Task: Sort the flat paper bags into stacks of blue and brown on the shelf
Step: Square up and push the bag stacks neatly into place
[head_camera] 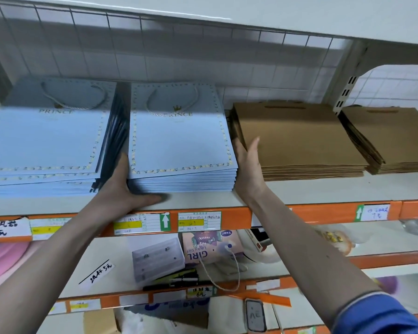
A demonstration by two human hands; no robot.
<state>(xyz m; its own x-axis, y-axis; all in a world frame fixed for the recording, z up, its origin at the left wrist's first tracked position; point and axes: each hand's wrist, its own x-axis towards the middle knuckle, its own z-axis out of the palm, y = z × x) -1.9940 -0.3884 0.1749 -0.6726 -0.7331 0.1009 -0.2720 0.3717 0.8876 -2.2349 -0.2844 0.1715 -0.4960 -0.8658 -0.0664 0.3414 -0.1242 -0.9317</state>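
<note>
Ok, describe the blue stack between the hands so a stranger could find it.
On the shelf with the orange front rail, four stacks sit in a row. It is the second from left, the blue stack: crown print, rope handle, brown stack to its right.

Four bag stacks [181, 141] side by side on the shelf [299, 191]; hands flank the second from left.

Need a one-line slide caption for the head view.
Both hands, left hand and right hand, press flat against the sides of the middle blue bag stack, brown stacks alongside.
</note>
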